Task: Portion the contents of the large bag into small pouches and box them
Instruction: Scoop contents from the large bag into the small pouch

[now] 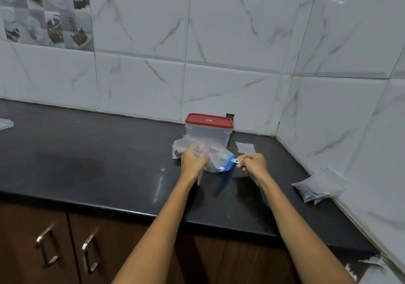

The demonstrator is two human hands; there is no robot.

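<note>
Large bag [215, 157] holding dark bits being gripped by left hand [192, 161], slider being pinched by right hand [254, 164], red-lidded box [209, 130] shut at 12 o'clock, filled pouches [317, 187] lying at 3 o'clock on worktop [87, 163].

Dim, bluish indoor light, soft glare streaks on the black countertop [160, 187], fisheye warping toward the frame edges
</note>
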